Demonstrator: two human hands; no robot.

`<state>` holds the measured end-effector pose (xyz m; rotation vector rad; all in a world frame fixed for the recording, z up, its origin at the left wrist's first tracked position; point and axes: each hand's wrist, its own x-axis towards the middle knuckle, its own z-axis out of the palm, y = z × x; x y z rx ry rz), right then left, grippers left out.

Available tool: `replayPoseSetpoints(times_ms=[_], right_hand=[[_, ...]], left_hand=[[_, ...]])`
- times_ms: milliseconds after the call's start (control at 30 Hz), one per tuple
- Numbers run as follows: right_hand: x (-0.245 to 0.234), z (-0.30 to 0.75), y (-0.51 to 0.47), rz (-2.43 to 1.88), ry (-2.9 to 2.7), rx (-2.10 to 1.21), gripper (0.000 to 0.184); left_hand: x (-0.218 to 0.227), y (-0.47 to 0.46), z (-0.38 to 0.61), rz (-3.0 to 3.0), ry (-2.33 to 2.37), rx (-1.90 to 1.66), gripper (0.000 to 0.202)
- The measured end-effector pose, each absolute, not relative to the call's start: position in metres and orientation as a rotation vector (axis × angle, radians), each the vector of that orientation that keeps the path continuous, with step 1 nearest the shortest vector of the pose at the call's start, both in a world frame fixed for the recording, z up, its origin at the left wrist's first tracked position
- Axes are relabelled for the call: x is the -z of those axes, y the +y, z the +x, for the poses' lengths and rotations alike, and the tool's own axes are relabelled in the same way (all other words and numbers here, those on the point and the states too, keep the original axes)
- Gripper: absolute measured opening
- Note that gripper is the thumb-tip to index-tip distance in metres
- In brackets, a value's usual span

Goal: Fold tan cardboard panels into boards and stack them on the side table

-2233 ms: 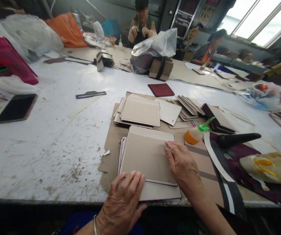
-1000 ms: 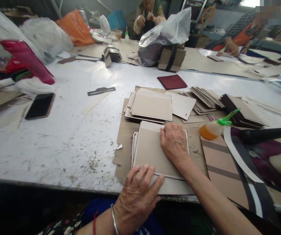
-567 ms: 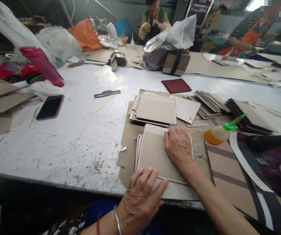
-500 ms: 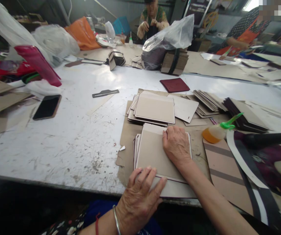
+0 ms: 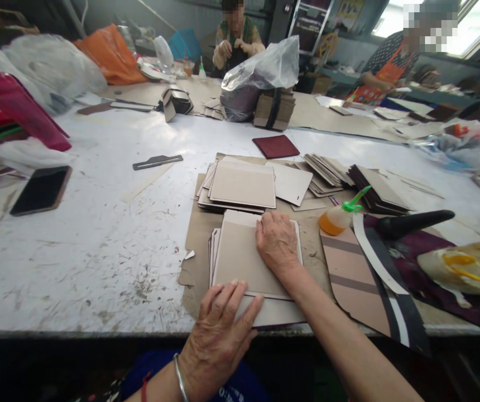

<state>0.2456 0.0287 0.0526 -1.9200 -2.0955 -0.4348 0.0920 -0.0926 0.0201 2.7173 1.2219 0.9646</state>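
Observation:
A beige rectangular panel (image 5: 240, 259) with a paler top strip lies on a small stack, near the table's front edge. My left hand (image 5: 221, 324) rests on its lower left corner, fingers stretched out and apart. On the panel's upper right part, my right hand (image 5: 278, 240) presses down with its fingers curled under; whatever is beneath the fingertips is hidden. Just beyond sits another stack of beige panels (image 5: 243, 183), with a pale panel (image 5: 293, 183) partly under it. Brown board (image 5: 196, 234) shows beneath the stacks.
To the right stand a glue bottle (image 5: 335, 219) with a green nozzle, a striped brown piece (image 5: 351, 279) and a black-handled tool (image 5: 416, 223). A phone (image 5: 41, 190) and a grey metal template (image 5: 157, 162) lie left. Behind is a dark red piece (image 5: 276, 146). Two people work across the table.
The view has swung to the right, so everything appears shifted left. Both hands keep nearly the same places on the panel.

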Motion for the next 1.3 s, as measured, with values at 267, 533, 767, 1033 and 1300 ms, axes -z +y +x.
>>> replayPoseSetpoints(times_ms=[267,533,767,1033,1300], right_hand=[[-0.053,0.243,0.025,-1.885,-2.061,0.387,0.011],[-0.061,0.265,0.026,-1.797,-1.902,0.124,0.016],[-0.072,0.300,-0.004,-1.690,-1.830,-0.014,0.022],[-0.069,0.301,-0.013,-1.621,-1.873,0.031,0.023],[-0.064,0.300,-0.010,-1.623,-1.934,0.062,0.023]], left_hand=[[-0.019,-0.092,0.092,2.713,1.207,-1.019,0.043],[-0.035,-0.093,0.085,2.819,1.158,-0.854,0.048],[-0.070,-0.080,0.066,2.130,1.161,-0.759,0.037],[-0.083,-0.022,0.061,2.066,1.204,-0.922,0.033],[-0.064,-0.006,0.084,2.697,1.046,-0.602,0.069]])
